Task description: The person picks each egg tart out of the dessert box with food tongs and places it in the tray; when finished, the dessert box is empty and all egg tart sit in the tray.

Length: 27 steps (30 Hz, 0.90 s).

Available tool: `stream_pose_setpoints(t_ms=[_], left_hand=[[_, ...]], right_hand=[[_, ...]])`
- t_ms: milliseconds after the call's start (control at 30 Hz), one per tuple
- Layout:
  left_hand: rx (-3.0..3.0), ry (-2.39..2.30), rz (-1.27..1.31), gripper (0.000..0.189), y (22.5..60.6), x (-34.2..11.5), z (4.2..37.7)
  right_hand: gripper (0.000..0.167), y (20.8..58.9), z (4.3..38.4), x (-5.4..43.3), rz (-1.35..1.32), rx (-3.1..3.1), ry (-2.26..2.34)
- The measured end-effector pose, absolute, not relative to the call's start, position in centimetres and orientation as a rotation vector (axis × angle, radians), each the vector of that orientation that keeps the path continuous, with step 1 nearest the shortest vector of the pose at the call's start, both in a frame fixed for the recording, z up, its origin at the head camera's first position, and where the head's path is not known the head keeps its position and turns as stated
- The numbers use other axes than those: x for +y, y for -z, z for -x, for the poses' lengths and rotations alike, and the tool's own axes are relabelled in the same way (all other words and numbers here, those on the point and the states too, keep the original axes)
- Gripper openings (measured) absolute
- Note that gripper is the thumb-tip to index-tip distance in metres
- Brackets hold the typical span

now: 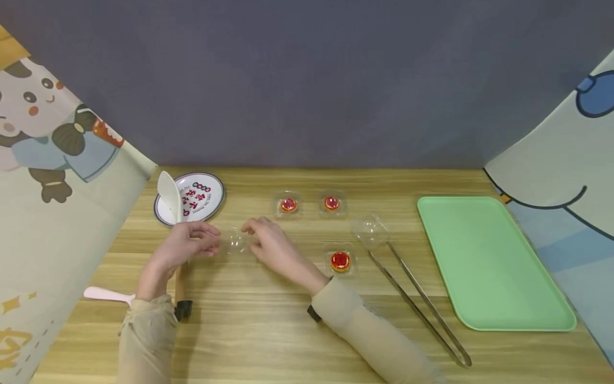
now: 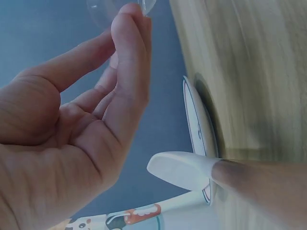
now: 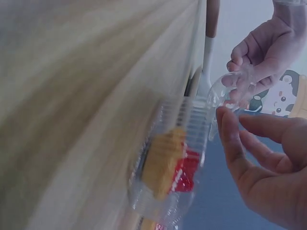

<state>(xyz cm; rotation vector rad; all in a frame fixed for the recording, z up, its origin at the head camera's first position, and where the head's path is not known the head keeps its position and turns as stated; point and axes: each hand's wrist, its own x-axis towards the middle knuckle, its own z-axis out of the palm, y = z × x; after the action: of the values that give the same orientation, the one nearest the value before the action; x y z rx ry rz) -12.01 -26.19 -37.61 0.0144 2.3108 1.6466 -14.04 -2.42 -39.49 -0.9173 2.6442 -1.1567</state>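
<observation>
My left hand (image 1: pixel 184 245) pinches one side of a small clear plastic lid (image 1: pixel 236 241) between thumb and fingers. The lid has a domed middle and is held up over the table's left half. Opposite, my right hand (image 1: pixel 273 242) has its thumb and forefinger at the other edge. In the right wrist view, the lid (image 3: pixel 240 88) spans both hands' fingertips; at the top of the left wrist view only part of it shows. Close by my right hand stands a red-topped tart (image 1: pixel 340 261) in a clear plastic tray (image 3: pixel 165 201).
Two more red-topped tarts (image 1: pixel 289 205) in clear packaging stand at the back. Another clear lid (image 1: pixel 371 231) lies by the tips of metal tongs (image 1: pixel 422 304). A green tray (image 1: pixel 494 261) is at right. A white spoon (image 1: pixel 168 189) overlaps a patterned plate (image 1: pixel 211 205); a pink handle (image 1: pixel 107 294) lies left.
</observation>
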Motion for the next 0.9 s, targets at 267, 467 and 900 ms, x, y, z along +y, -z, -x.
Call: stream_pose_setpoints(t_ms=[267,467,900], left_hand=[[2.303,-1.550,0.039,0.038,37.8,-26.3,11.9],[2.352,-1.487,0.027,0.030,38.3,-26.3,12.0],[2.387,-1.372,-0.028,0.029,38.8,-26.3,12.0]], right_hand=[[0.048,39.9,13.5,-2.9,0.853,2.687,1.108],[0.050,40.3,13.4,-3.1,0.893,2.697,1.069],[0.043,40.5,12.9,-3.2,0.945,2.687,0.975]])
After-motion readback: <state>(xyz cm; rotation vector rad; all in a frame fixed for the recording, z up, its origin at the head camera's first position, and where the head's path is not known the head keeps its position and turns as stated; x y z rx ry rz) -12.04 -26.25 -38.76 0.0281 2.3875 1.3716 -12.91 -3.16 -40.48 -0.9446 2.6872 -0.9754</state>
